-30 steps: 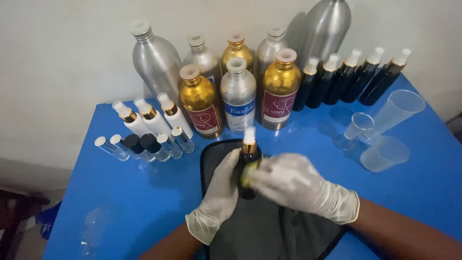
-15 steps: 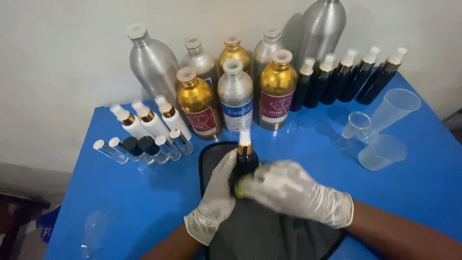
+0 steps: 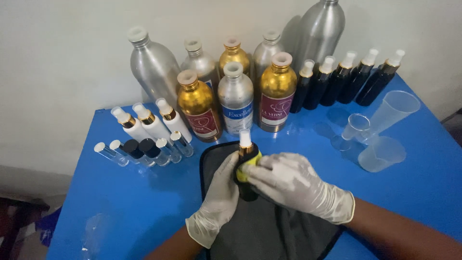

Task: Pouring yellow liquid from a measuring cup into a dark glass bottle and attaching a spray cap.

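Dark spray bottle (image 3: 246,168) stands upright over the grey mat (image 3: 269,226) on the blue bench (image 3: 144,192); left hand (image 3: 219,202) grips it, right hand (image 3: 293,185) presses a yellow cloth (image 3: 248,166) against it.

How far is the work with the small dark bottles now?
Five dark spray bottles stand capped by the wall, apparently done. In hand: the left hand steadies one dark bottle while the right hand presses something yellow onto it. The three white bottles stand untouched.
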